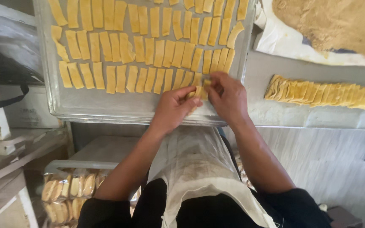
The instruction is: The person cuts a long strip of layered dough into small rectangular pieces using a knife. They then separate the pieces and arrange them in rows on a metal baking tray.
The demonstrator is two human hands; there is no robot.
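left hand (175, 107) + right hand (227, 96) both pinching small stack of dough strips (199, 92) at metal tray (106, 110) near edge | rows of strips (148, 50) spaced apart, likely for even baking | fanned cut strips (324, 93) wait on counter, right

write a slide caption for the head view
Both hands hold small yellow dough strips at a metal baking tray's near edge.

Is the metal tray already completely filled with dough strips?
No: the metal tray has bare space along its near edge, where both hands hold dough strips.
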